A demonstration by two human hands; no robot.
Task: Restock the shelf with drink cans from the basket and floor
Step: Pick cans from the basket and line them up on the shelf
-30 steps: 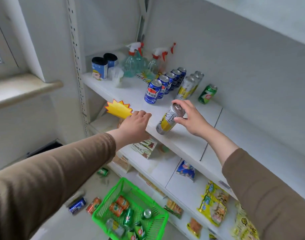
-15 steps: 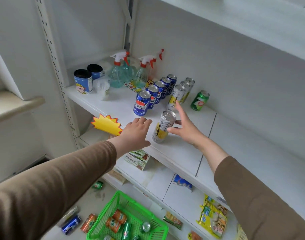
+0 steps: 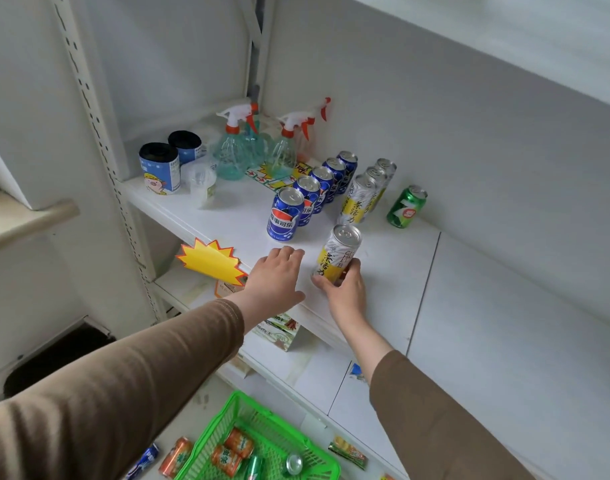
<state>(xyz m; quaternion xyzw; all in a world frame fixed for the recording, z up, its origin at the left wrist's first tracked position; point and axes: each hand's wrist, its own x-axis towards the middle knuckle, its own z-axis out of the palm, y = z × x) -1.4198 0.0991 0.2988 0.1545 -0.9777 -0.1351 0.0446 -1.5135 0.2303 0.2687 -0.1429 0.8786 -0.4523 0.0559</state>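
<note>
Sleeves of brown cloth run up from the bottom of my view, and between them, down on the floor, sits the green basket point(image 3: 227, 415) with orange cans point(image 3: 232, 452) lying on their sides in it; another orange can point(image 3: 176, 457) and a blue one point(image 3: 144, 462) lie just outside it on the floor.

Farther out, my right hand point(image 3: 345, 292) curls round the lower part of the silver-and-yellow can point(image 3: 338, 254), thumb on the near side. The can stands on the white shelf point(image 3: 383, 271), its long axis close to upright, top leaning a little away from me. My left hand point(image 3: 279, 278) lies flat on the shelf edge just beside it, fingers straight and relaxed, holding nothing. So the right hand is the one already on the can.

Beyond the can, a row of matching silver-and-yellow cans point(image 3: 362, 195) runs toward the back wall, with a row of blue cola cans point(image 3: 286, 216) alongside on the left and a green can point(image 3: 405, 207) apart on the right. The held can sits in front of its own row with a gap between, so I judge the coming move is a push straight away from me, keeping it upright. Spray bottles point(image 3: 232, 150) stand at the back left.
</note>
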